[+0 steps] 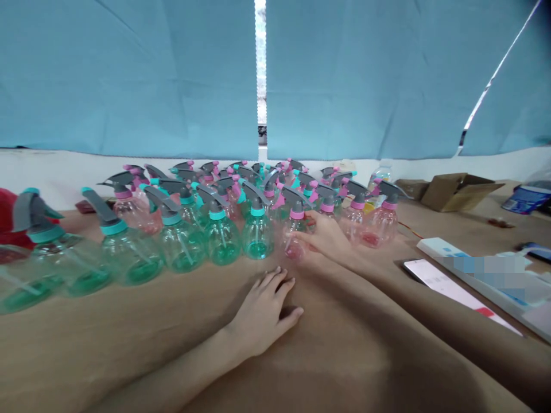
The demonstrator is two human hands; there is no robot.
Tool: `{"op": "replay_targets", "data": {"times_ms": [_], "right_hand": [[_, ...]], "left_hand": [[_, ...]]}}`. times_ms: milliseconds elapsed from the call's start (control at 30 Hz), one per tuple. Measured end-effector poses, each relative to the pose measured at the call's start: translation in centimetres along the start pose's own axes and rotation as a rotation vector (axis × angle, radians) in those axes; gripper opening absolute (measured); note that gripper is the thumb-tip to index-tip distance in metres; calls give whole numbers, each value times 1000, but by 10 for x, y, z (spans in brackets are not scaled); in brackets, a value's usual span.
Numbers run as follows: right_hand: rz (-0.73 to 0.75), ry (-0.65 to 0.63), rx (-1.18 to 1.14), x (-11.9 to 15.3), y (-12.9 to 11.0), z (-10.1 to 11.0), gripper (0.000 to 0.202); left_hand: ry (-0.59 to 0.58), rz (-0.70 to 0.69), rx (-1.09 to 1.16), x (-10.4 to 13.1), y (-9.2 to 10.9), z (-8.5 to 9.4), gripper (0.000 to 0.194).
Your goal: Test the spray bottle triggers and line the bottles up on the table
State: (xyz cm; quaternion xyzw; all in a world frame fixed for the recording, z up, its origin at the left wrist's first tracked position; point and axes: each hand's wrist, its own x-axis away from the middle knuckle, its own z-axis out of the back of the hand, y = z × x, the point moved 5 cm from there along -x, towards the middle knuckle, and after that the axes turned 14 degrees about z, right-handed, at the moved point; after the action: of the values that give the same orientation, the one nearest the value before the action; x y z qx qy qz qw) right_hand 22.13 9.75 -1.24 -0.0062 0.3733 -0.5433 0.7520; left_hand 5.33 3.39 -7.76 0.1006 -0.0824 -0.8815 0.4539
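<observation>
Long brown table [181,344], crowded with spray bottles along its far half; blue curtain [129,86] hanging behind, with a bright gap near the middle.

Right hand [326,234] reaching across to the front row, fingers curled at the right side of a pink bottle [295,246], seemingly gripping it; the bottle upright on the table, grey-and-pink trigger head on top, a little pink tint at its base; exact finger contact partly hidden.

Left hand [266,312] nearer, palm down, fingers spread on the table, thumb out to the right; nothing held; the pink bottle lies beyond it, apart from its fingertips.

Just left of the pink bottle, a green bottle [257,238] with teal collar; more green ones run on leftward in a curved row toward the near left; right of the right hand, another pink-collared bottle [383,223] stands at the row's end; many more heads, pink and teal, packed behind.

Far right, an open cardboard box [458,192] and a blue tub [531,198]; nearer, a phone [451,289] beside a white box [447,255]; far left, something red [11,215], partly hidden by a bottle.
</observation>
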Motion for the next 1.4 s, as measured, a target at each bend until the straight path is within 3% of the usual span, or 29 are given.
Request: {"op": "replay_targets", "data": {"times_ms": [400, 500, 633, 767, 1100, 1233, 1400], "right_hand": [[-35, -5, 13, -5, 0, -3, 60], [-15, 16, -13, 8, -1, 10, 57], [-30, 82, -22, 28, 16, 41, 36], [-145, 117, 152, 35, 42, 62, 43], [-150, 26, 143, 14, 53, 30, 62], [-164, 11, 161, 22, 50, 37, 61], [-121, -49, 268, 57, 29, 57, 60]], "left_hand": [[-52, 17, -18, -1, 0, -2, 55], [-36, 15, -5, 0, -1, -1, 54], [-9, -6, 35, 0, -1, 1, 46], [34, -24, 118, 0, 3, 5, 31], [175, -40, 372, 2, 20, 16, 17], [189, 14, 414, -5, 26, 13, 16], [259, 130, 482, -20, 31, 5, 26]]}}
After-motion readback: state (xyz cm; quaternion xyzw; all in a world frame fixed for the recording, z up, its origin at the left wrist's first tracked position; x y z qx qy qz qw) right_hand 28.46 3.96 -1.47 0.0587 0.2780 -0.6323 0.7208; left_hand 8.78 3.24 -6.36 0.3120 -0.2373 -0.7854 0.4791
